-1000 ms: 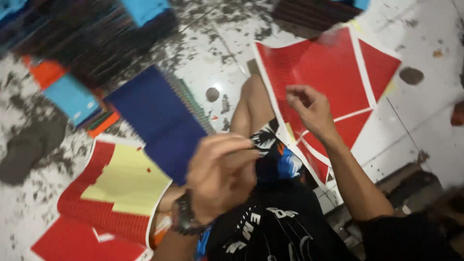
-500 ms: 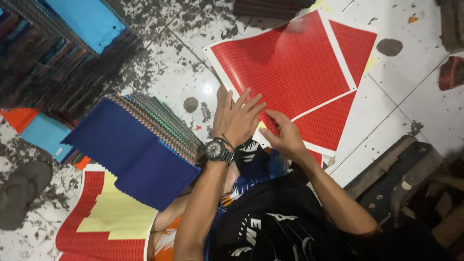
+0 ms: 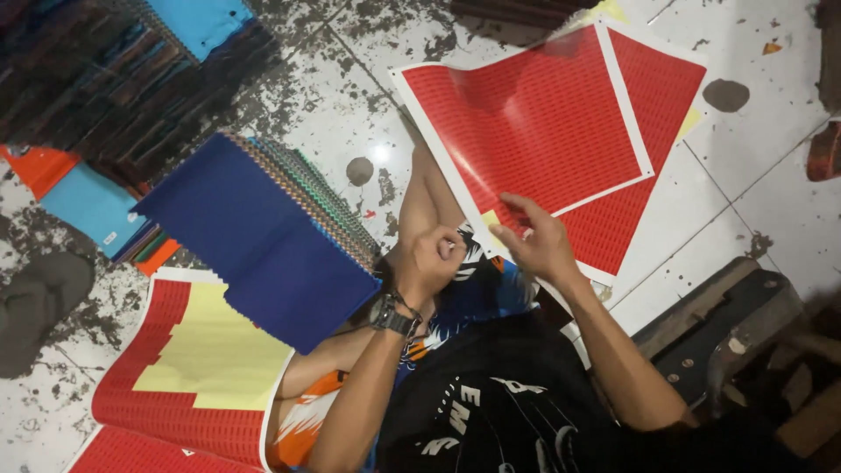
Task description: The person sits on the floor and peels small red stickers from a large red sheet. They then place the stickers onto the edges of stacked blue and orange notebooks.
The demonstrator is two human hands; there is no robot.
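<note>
Right-hand grip (image 3: 536,236) pinches its fingertips together on the near edge of the large glossy red sticker sheet with a white border (image 3: 526,131), which lies on the stained white tile floor (image 3: 350,79) just beyond that grip, over a second red sheet. Left-hand grip (image 3: 434,258), a dark watch on its wrist, is curled shut beside the right one, above the knee; whether it holds a small peeled piece, I cannot tell. Judging by this, peeling goes best with the sheet kept flat and the corner lifted slowly, low to the surface. Left of the left grip lies a dark blue stack of thin spiral-edged booklets (image 3: 263,236), fanned at its far edge. Nearer the body, below that stack, sits a red sheet with its pale yellow backing exposed (image 3: 210,368). Farther left lie light blue and orange covers (image 3: 88,210).
</note>
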